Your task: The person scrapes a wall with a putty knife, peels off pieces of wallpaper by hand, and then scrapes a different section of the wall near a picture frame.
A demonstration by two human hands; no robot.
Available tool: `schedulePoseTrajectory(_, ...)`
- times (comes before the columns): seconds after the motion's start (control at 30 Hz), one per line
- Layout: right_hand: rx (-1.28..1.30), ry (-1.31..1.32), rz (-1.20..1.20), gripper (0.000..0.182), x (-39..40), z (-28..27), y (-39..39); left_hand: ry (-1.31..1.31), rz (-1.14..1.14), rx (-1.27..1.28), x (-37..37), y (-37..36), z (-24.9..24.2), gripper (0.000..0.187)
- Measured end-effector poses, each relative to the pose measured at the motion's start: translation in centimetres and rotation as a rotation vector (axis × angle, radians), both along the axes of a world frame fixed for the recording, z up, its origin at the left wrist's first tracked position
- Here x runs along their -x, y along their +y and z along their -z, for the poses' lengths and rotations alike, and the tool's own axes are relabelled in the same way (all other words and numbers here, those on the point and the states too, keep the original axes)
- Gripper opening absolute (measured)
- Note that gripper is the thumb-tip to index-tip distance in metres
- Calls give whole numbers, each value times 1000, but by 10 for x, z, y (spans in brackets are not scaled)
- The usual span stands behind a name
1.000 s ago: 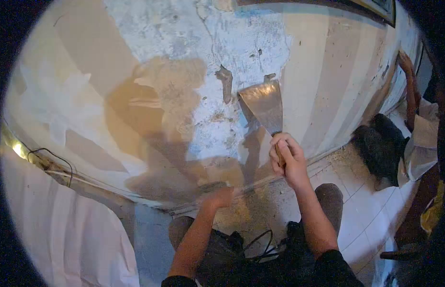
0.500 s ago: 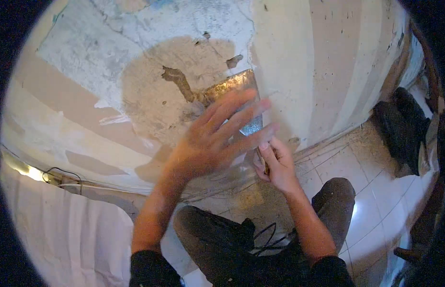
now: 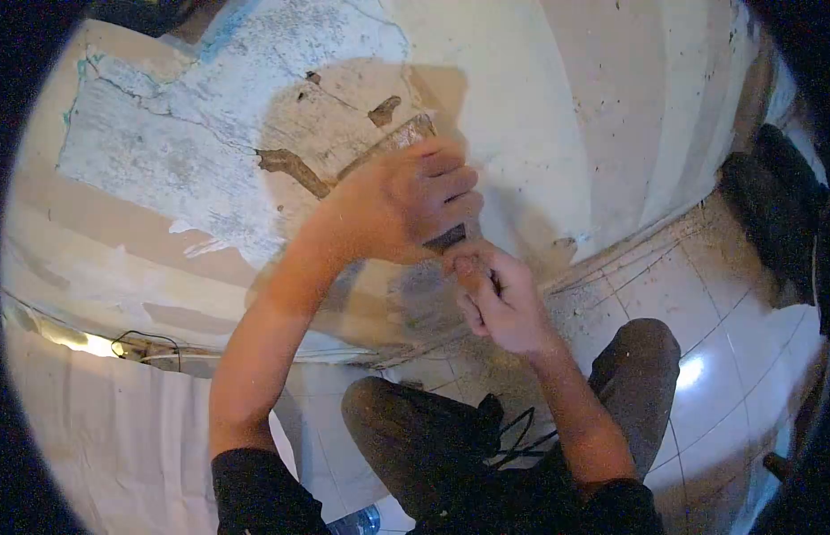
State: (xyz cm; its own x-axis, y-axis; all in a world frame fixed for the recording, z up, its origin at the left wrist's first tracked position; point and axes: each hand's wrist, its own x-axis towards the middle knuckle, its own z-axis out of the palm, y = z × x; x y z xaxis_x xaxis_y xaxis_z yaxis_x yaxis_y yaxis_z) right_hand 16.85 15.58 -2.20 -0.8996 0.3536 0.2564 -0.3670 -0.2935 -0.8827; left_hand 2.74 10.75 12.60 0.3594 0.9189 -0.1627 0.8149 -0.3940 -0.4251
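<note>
My right hand point(image 3: 506, 301) is closed around the handle of a wide scraper point(image 3: 408, 135), whose metal blade lies close to the wall. Across the blade, the curled fingers of my left hand point(image 3: 402, 198) grip it and cover most of its face. Beyond the blade's far edge is a rough grey-white patch point(image 3: 156, 147) where the paint is gone. Within that patch runs a brown gouge point(image 3: 292, 168), and a smaller chipped hole point(image 3: 385, 111) sits near the blade. Whether the blade touches the wall is hard to tell.
White floor tiles point(image 3: 718, 330) with dust meet the wall's base. A pale sheet point(image 3: 121, 428) covers the lower left, near a thin black cable point(image 3: 152, 337) and a light. Dark fabric point(image 3: 767, 223) lies at right. My bent knees point(image 3: 642, 357) frame the floor below.
My left hand, spread open and blurred over the blade before, has closed its fingers on it. The view has shifted, so the wall patch appears further left; my right hand keeps the handle.
</note>
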Motion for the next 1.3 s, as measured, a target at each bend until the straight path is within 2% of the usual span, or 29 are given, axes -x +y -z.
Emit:
schedulePoseTrajectory(0.1, -66, 119, 34, 20, 2, -3, 6, 26, 5, 30, 1, 4, -3, 59)
schedulePoseTrajectory(0.13, -54, 116, 36, 20, 2, -6, 10, 23, 7, 43, 4, 8, -4, 59)
schedulePoseTrajectory(0.2, -72, 15, 30, 16, -1, -13, 17, -24, 152, -63, 7, 14, -5, 44)
schedulePoseTrajectory(0.33, -24, -59, -44, 16, -5, -12, 18, -21, 85, -25, -1, 14, -4, 48)
schedulePoseTrajectory(0.43, 10, 28, 7, 20, 3, 0, 11, -32, 152, -71, 9, 12, 5, 48)
schedulePoseTrajectory(0.5, -79, 69, 41, 21, 3, 1, 13, 129, 55, 94, 10, 12, 8, 55)
schedulePoseTrajectory(0.6, -128, 125, 110, 22, 11, -11, 27, 188, -61, 113, -6, 28, -26, 54)
schedulePoseTrajectory(0.7, 17, 153, 25, 22, 13, -12, 18, 215, -41, 89, -4, 23, -23, 54)
schedulePoseTrajectory(0.83, 15, 109, 62, 24, 6, -5, 9, 273, 33, 200, -4, 23, -11, 51)
schedulePoseTrajectory(0.93, 65, 106, -8, 24, 13, -14, 11, 232, 2, 170, -5, 23, -26, 48)
schedulePoseTrajectory(1.0, 19, 285, 96, 25, 21, -10, 9, 275, 28, 119, -6, 21, -29, 48)
schedulePoseTrajectory(1.03, 15, 284, 88, 25, 17, -10, 7, 274, 20, 115, -5, 19, -25, 48)
schedulePoseTrajectory(1.1, 31, 107, 16, 24, 9, -10, 7, 324, 6, 176, -2, 20, -15, 50)
schedulePoseTrajectory(1.17, -14, 131, 67, 24, 14, 3, 3, 262, 26, 145, 3, 14, -8, 49)
schedulePoseTrajectory(1.23, -62, 151, 124, 24, 14, -8, 13, 196, 53, 112, -4, 23, -17, 48)
schedulePoseTrajectory(1.3, -75, 226, 28, 24, 15, -18, 27, 181, 61, 46, -5, 25, -31, 45)
